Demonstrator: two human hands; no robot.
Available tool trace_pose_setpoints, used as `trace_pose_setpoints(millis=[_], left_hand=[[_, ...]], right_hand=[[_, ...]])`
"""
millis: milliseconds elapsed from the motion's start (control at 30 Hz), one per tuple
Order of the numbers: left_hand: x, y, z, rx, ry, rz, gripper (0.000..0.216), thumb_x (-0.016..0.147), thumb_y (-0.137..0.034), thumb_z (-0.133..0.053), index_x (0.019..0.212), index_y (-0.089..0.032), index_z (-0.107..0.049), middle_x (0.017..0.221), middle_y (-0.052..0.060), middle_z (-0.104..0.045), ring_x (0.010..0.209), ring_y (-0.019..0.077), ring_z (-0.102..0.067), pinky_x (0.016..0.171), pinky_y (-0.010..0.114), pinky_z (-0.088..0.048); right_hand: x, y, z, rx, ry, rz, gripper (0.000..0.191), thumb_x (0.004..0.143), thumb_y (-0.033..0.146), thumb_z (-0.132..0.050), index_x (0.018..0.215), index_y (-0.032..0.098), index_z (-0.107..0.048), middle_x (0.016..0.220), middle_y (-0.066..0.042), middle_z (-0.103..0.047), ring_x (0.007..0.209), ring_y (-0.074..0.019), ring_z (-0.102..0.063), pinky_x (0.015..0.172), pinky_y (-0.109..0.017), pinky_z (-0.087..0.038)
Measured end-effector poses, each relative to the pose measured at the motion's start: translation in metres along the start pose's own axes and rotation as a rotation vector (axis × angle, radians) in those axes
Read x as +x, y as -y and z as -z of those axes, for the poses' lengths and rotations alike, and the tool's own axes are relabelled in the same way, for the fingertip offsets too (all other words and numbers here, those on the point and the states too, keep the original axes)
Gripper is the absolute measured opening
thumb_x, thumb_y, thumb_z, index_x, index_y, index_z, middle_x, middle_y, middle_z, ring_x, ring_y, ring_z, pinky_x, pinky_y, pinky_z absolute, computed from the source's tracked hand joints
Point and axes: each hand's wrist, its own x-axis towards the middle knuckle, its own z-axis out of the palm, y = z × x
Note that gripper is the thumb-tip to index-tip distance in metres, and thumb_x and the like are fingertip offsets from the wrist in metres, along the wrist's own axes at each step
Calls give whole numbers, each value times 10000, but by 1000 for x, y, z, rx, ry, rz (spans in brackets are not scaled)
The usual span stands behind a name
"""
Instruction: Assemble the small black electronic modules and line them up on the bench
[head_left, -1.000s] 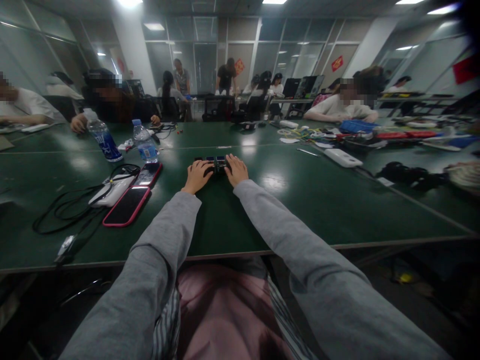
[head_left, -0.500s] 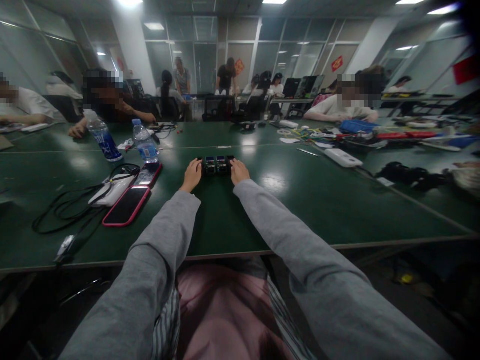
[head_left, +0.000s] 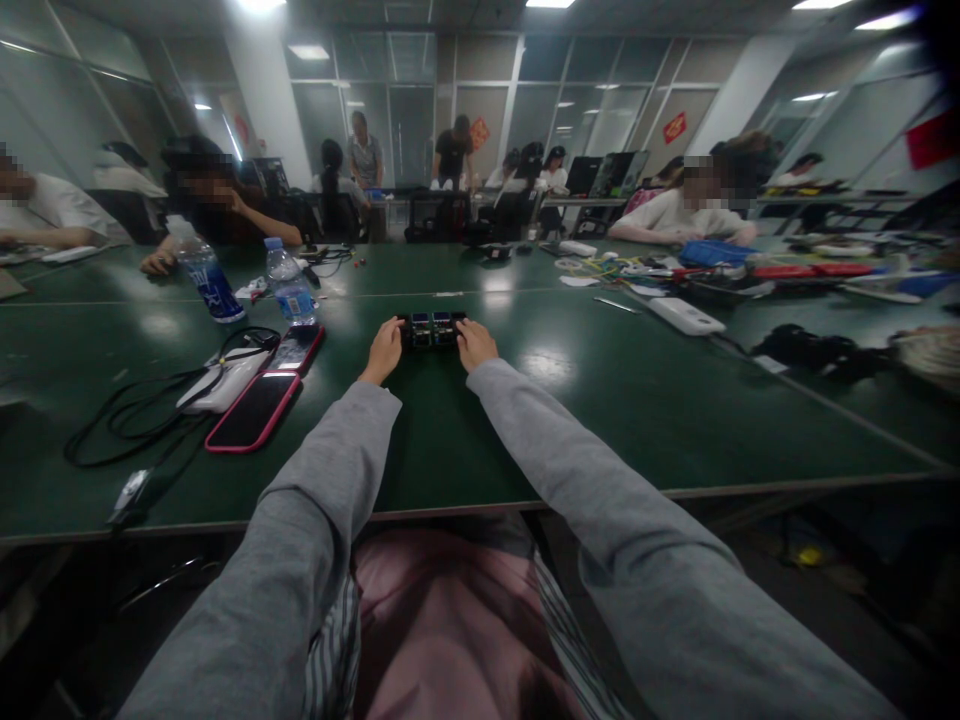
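We've got our left hand (head_left: 385, 349) and right hand (head_left: 477, 346) on it, fingers curled around opposite ends of the dark twin-screened device (head_left: 433, 331), mid-tabletop (head_left: 600, 430), right of the pink-edged phone (head_left: 253, 412)!

Fingers (head_left: 395, 326) of the left hand (head_left: 384, 350) and right hand (head_left: 475, 345) partly cover the ends of the dark device (head_left: 433, 340), and its small screens (head_left: 443, 317) are too tiny to read. Toward ten o'clock the left edge cuts off a white-shirted person (head_left: 64, 213); toward three, a pale bundle (head_left: 930, 352) is too blurred to name.
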Motion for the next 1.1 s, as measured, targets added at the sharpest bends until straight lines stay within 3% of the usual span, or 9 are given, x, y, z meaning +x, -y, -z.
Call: trace_pose_setpoints(millis=[167, 700, 900, 1100], left_hand=[[1, 2, -2, -20, 5, -24, 403, 1005, -278, -307, 1242, -146, -604, 1468, 125, -498, 1385, 196, -438, 1179, 390, -326], [-1, 0, 0, -41, 35, -18, 386, 1006, -316, -336, 1251, -181, -601, 1491, 106, -479, 1394, 215, -427, 1170, 440, -334], [-1, 1, 0, -38, 46, -31, 384, 999, -321, -352, 1255, -180, -601, 1494, 109, -475, 1396, 218, -425, 1172, 445, -329], [0, 2, -1, -37, 68, -43, 378, 985, -341, -386, 1268, -206, -596, 1511, 95, -457, 1414, 232, -400, 1175, 482, -318]], right_hand=[[-1, -1, 0, 8, -9, 13, 459, 970, 227, -418, 1406, 130, -523, 1492, -106, -443, 1403, -260, -360, 1171, -469, -332], [3, -4, -5, 79, 33, 44, 461, 964, 233, -464, 1413, 137, -513, 1508, -107, -417, 1433, -250, -319, 1199, -468, -299], [5, -13, -12, 157, 7, 84, 462, 961, 302, -479, 1410, 200, -517, 1503, -100, -424, 1442, -249, -314, 1198, -540, -272], [6, -15, -13, 174, 20, 105, 472, 941, 272, -508, 1400, 167, -530, 1504, -113, -420, 1442, -252, -313, 1215, -508, -256]])
